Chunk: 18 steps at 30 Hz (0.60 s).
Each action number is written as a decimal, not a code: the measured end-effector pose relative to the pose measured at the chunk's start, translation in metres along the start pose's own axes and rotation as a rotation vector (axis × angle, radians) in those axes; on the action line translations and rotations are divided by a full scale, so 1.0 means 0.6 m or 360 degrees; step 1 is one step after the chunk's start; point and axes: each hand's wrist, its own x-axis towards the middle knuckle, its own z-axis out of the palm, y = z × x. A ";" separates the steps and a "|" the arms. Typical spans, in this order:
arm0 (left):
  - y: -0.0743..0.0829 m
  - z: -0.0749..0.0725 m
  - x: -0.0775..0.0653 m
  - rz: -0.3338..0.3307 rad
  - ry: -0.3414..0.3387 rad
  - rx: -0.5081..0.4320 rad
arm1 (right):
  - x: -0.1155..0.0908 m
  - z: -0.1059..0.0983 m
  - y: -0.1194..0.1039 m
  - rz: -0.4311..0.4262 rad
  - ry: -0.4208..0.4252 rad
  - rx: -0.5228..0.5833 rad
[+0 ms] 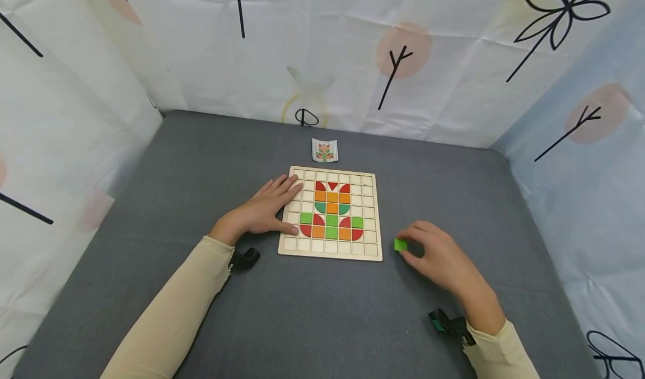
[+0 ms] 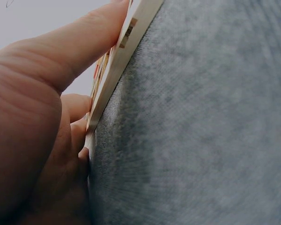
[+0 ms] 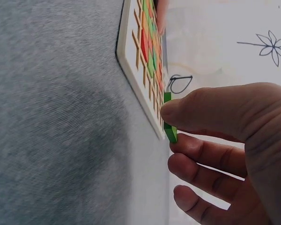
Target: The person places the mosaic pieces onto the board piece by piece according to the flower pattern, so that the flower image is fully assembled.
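A wooden grid board (image 1: 373,216) lies on the grey table, with red, orange and green tiles set in its squares as a symmetric figure. My left hand (image 1: 264,204) rests at the board's left side, fingers spread and straight, the thumb on its lower left part. In the left wrist view, the thumb (image 2: 91,35) presses along the board's edge (image 2: 114,70). Just right of the board, my right hand (image 1: 438,253) pinches a light green square tile (image 1: 400,245) between thumb and fingers. The right wrist view has this green tile (image 3: 170,133) held edge-on.
A small picture card (image 1: 325,150) with a coloured grid pattern lies behind the board. White cloth walls (image 1: 332,60) with printed plants surround the table (image 1: 322,312) at the back and sides. Black wrist devices (image 1: 245,259) are worn at both sleeves.
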 end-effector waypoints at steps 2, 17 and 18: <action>0.001 -0.001 -0.001 -0.0005 -0.0001 0.0002 | 0.006 -0.001 -0.004 -0.0025 -0.0002 0.0001; 0.002 0.000 -0.003 -0.0004 0.0005 -0.0013 | 0.043 -0.001 -0.043 -0.0139 -0.0023 0.0059; 0.001 0.000 -0.003 -0.0002 0.0008 -0.0012 | 0.045 -0.001 -0.046 -0.0153 -0.0018 0.0064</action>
